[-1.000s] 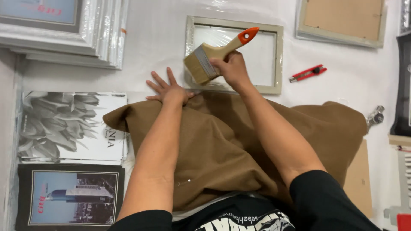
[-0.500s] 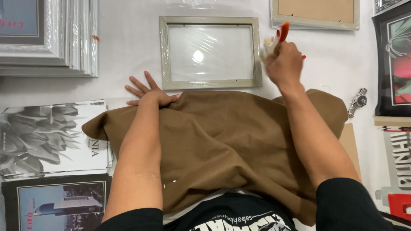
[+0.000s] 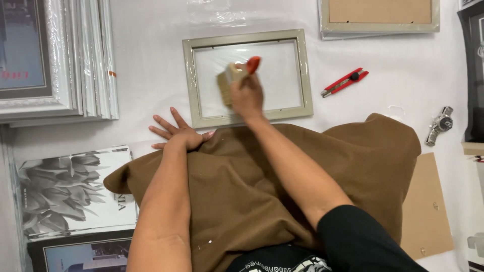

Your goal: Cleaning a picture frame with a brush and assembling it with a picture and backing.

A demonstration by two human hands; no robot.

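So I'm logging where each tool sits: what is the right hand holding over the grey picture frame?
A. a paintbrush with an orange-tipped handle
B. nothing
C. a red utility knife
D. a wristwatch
A: the right hand is closed around a paintbrush over the glass of the picture frame, while the red utility knife and the wristwatch lie untouched on the white table.

By my left elbow lie a black-and-white leaf-print poster [image 3: 70, 191] and, below it, a dark-bordered poster of a tower [image 3: 85, 254].
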